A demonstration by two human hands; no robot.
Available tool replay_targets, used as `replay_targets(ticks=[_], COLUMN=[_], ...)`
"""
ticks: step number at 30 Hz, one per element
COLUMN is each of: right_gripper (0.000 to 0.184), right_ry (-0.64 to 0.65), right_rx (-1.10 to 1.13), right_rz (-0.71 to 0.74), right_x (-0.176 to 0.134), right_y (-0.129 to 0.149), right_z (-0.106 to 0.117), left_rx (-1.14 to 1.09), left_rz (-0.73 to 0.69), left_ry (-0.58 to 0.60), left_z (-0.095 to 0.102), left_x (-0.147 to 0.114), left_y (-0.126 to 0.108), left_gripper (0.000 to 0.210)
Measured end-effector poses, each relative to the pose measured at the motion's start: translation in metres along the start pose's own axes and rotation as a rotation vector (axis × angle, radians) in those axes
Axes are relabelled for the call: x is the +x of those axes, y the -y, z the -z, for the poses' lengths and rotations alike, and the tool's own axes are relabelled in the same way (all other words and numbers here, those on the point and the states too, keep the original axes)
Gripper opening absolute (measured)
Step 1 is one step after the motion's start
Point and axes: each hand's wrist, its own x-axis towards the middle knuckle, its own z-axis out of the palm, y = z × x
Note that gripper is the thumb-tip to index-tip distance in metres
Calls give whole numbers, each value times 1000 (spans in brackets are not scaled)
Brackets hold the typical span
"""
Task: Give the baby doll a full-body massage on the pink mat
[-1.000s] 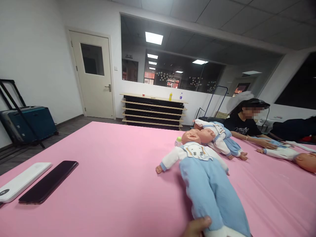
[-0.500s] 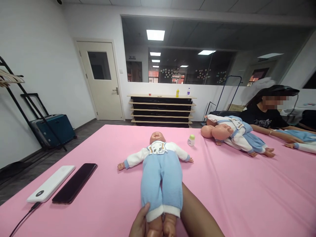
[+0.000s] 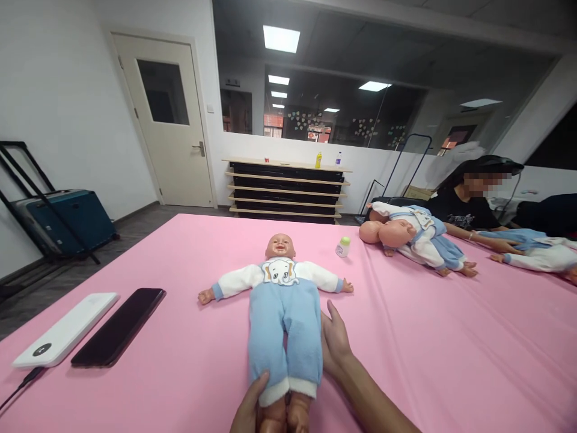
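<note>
A baby doll in a white top with an elephant face and light-blue trousers lies on its back, arms spread, head away from me. My left hand grips its lower leg at the trouser cuff, thumb on top and the other fingers hidden. Beside the doll's hip on the right is my right hand, thumb raised and apart. Its other fingers are partly hidden by the trousers, at the doll's side or just under it. Beyond the doll's outstretched hand stands a small white bottle with a green cap.
Pink cloth covers the table. A white power bank with a cable and a black phone lie left. More dolls lie at the right, where another person handles one. A shelf unit stands behind the table.
My right hand has come out from beneath the doll to its right side, thumb now showing. The doll's head has tipped forward so its face shows. The view has tilted down.
</note>
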Motion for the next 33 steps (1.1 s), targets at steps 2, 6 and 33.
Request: replay_targets(ticks=[2,6,33], right_gripper=[61,85,71], right_ry=[14,-153,-361], right_rx=[31,-159,-1437], right_rz=[-17,121,595], right_x=[-9,-61,-109], right_y=[-16,-57,-119], right_z=[16,28,7], left_rx=[49,187,1993], left_rz=[-55,-323,-1259], left_ry=[-43,-184,-189], left_z=[6,14,83], left_x=[4,5,-14], left_y=[7,20,21], left_gripper=[52,68,49])
